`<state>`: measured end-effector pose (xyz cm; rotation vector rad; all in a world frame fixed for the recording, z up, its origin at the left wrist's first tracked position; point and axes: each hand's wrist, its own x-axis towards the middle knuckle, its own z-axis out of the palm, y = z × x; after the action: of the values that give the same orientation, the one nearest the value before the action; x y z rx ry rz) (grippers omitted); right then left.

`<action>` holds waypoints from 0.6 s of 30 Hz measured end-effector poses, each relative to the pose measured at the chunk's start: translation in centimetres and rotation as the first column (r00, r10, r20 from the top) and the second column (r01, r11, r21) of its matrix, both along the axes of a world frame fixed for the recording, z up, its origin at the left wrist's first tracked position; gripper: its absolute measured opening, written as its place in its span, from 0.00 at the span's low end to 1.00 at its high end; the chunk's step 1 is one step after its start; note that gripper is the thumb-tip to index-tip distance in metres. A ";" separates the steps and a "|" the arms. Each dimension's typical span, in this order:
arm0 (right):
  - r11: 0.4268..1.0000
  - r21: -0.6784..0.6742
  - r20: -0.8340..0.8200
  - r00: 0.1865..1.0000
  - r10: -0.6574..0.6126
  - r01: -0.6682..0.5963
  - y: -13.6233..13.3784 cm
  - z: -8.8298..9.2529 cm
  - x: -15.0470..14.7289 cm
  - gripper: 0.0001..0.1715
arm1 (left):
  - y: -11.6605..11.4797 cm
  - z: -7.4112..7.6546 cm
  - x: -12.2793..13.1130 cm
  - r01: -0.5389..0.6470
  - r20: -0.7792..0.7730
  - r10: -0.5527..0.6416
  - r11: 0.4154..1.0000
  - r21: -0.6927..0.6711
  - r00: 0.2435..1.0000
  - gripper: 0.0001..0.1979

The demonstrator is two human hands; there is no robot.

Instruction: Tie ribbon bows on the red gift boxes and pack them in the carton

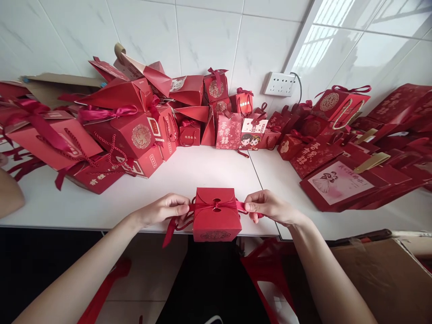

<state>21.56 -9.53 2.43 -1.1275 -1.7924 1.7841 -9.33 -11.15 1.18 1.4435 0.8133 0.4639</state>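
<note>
A red gift box [216, 220] sits at the front edge of the white table, its top flaps folded together. Across the top runs a dark red ribbon [205, 206], crossed or knotted at the middle of the lid. To the left of the box, my left hand [170, 209] pinches one side of the ribbon, and a loose tail hangs below the fingers. My right hand [265, 207] pinches the other side, just off the right wall. Both stretches of ribbon look taut. Twisted cord handles show partly beside the box.
Red gift boxes with ribbons and cords [121, 130] are heaped at the left. More boxes and bags [351, 180] crowd the right, under a wall-mounted power strip [280, 84]. A brown carton [378, 279] stands below at the right. Another person's arm [10, 193] shows at the left edge.
</note>
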 end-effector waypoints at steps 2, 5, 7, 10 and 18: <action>0.997 0.033 0.033 0.997 0.065 -0.066 -0.1 1.1 0.0 0.24 | -0.1 0.9 0.1 -0.019 -0.020 0.019 1.000 0.010 1.000 0.22; 0.990 0.113 -0.030 0.996 0.088 -0.084 -0.5 3.1 -0.3 0.21 | -0.5 2.8 0.3 -0.042 -0.096 0.043 0.999 0.021 0.994 0.20; 0.976 0.208 -0.105 0.990 0.094 -0.071 -0.9 4.2 -0.9 0.19 | -0.8 4.1 0.5 -0.046 -0.164 0.050 0.999 0.026 0.985 0.17; 0.933 0.354 -0.138 0.982 0.126 -0.070 -1.3 5.1 -2.2 0.14 | -1.3 5.9 0.9 -0.063 -0.209 0.073 0.997 0.054 0.975 0.14; 0.757 0.619 -0.142 0.978 -0.153 0.209 -2.1 2.8 -6.2 0.11 | -2.2 8.4 1.9 -0.110 -0.318 0.212 0.945 0.309 0.924 0.12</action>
<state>15.40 -11.59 5.25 -0.8823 -1.9303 0.9597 -7.39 -13.32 9.54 1.7654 1.1956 0.4723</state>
